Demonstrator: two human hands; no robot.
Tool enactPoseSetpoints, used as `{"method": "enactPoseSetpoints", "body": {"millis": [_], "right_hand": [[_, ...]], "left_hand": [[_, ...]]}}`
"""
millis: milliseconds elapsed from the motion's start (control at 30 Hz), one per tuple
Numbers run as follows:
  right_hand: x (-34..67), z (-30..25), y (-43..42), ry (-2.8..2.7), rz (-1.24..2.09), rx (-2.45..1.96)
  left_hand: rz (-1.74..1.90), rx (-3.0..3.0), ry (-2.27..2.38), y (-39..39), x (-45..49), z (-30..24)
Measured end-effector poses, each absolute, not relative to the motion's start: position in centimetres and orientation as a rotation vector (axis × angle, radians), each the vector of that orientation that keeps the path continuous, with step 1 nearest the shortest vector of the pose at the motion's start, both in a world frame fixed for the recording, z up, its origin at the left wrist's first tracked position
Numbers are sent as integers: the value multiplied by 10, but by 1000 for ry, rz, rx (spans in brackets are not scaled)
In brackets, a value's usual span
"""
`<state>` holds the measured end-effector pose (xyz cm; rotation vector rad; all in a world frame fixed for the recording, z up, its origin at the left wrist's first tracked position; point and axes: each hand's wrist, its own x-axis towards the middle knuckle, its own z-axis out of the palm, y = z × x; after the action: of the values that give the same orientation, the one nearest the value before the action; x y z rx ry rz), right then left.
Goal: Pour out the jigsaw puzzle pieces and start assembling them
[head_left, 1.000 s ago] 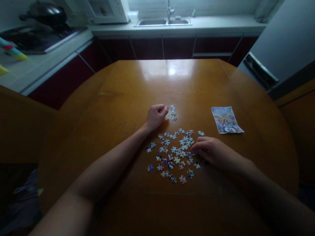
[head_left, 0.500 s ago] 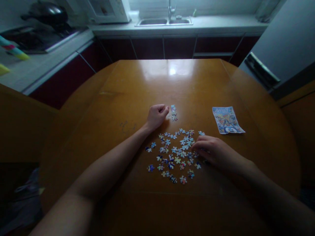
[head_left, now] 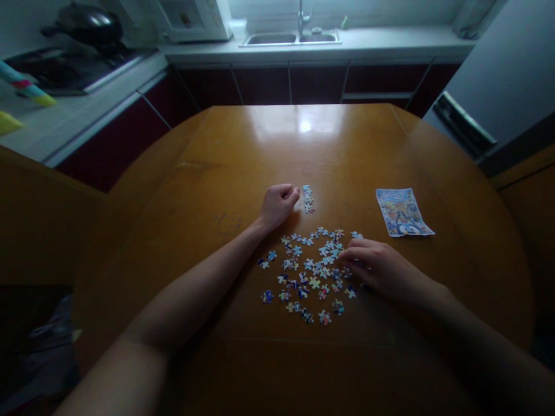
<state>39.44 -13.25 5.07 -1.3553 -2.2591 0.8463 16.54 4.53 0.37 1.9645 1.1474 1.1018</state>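
My left hand rests on the table as a loose fist, with nothing seen in it. Just right of its thumb lies a narrow strip of joined jigsaw pieces, set lengthwise away from me. Nearer to me spreads a loose scatter of small jigsaw pieces, mostly pale blue, white and dark blue. My right hand is low over the right edge of this scatter, its fingers curled and drawn together at the pieces. It covers some of them, and whatever is between its fingertips is hidden.
A creased picture sheet lies to the right on the brown wooden table. Beyond the table are a counter with a double sink and a white microwave. A dark pan stands on the stove at left.
The whole view has shifted very slightly. Both hands, the joined strip and the loose pieces keep their places relative to one another.
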Motion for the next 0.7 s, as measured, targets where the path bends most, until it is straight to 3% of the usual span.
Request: {"method": "enactPoseSetpoints", "body": {"millis": [700], "right_hand": [[396, 48, -133, -2212, 819, -1365]], "left_hand": [[1085, 1953, 1150, 43, 166, 8]]}}
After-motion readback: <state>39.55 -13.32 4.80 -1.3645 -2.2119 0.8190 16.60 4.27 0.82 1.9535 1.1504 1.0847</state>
